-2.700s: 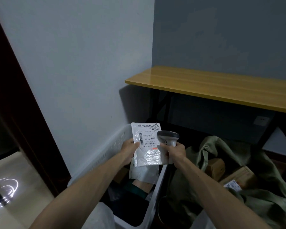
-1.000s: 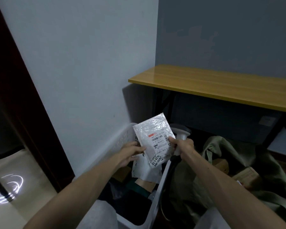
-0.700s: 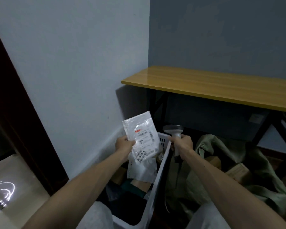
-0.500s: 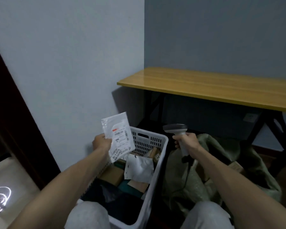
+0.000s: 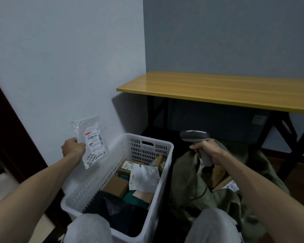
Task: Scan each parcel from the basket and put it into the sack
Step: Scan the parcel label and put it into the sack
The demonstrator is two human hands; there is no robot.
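Pale blue-grey walls meet in a corner, with a yellow wooden bench (image 5: 218,90) on black legs along the darker wall. On the floor below stands a white perforated plastic basket (image 5: 98,176), and an olive-green sack (image 5: 186,186) slumps open just beside its right side. The left hand (image 5: 74,148) is raised over the basket's left edge, its fingers curled round the edge of a clear plastic parcel (image 5: 93,141) whose printed barcode label faces the camera. The right hand (image 5: 207,151), well apart from the left, is wrapped round the handle of a grey barcode scanner (image 5: 194,135) held above the sack's mouth, the scanner's head pointing left. Inside the basket lie a crumpled white mailer (image 5: 144,178), a brown cardboard box (image 5: 116,185) and other packages, some dark and hard to make out. A cardboard box (image 5: 218,172) and a labelled package (image 5: 231,186) show inside the sack. The person's knees (image 5: 89,228) in light trousers fill the lower edge.
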